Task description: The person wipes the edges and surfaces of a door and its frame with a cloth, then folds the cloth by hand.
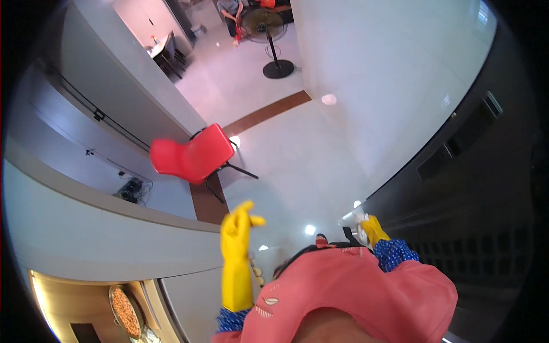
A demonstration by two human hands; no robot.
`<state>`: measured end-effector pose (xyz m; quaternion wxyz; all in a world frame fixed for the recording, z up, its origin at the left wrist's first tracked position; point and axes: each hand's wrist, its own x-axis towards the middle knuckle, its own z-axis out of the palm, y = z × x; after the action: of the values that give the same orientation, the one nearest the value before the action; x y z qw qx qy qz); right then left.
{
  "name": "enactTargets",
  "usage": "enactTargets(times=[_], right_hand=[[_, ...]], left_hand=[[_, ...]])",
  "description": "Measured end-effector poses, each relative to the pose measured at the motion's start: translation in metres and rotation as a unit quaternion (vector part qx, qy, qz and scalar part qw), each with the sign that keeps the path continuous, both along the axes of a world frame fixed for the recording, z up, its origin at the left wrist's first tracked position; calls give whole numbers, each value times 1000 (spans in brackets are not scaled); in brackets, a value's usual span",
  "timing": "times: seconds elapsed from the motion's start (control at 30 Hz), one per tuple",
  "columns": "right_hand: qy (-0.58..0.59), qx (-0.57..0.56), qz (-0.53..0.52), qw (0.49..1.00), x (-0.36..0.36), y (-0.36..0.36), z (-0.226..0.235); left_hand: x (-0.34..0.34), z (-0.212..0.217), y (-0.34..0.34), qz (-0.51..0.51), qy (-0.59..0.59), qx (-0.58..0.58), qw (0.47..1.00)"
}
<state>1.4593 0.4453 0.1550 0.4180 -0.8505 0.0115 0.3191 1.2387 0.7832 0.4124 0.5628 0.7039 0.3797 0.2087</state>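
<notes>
Gloves (236,286) on both hands: smooth yellow rubber, long cuff visible on the left, blue cloth sleeves (394,254) with white dots above. Left hand (235,234): raised above the floor (286,154), wide, thumb out to the side, fingers part bent; just beside the right end of a smooth pale panel (171,231). Right hand (374,230): narrow, around a whitish item (358,220), glossy and partly see-through; exact kind and shape too blurred to tell. Location of item: by the lower left corner of the dark cabinet (452,183), satin black face, long recessed handles; contact with cabinet unclear. Top (343,286): coral cloth, printed patch on the front.

Counter (57,297) at lower left: brushed, metallic sheen, bright strip along the left edge. Near its right edge, round pan (126,311) full of small brown pieces, grainy texture; crumpled clear plastic (150,336) just beside.

Floor: pale glossy tile, brown strip across. Near the strip, chair (197,154): red moulded plastic shell, thin black legs. Farther off, fan (273,51): round cage, black pole, disc base. Seated person (231,14) beyond.
</notes>
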Motion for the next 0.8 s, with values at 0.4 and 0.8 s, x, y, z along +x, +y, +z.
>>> enactTargets(times=[0.4, 0.8], right_hand=[[37, 65, 19, 997, 35, 68, -37], [60, 40, -126, 989, 123, 162, -57]], left_hand=[[74, 212, 171, -91, -320, 322, 887], [203, 48, 190, -70, -260, 90, 959]])
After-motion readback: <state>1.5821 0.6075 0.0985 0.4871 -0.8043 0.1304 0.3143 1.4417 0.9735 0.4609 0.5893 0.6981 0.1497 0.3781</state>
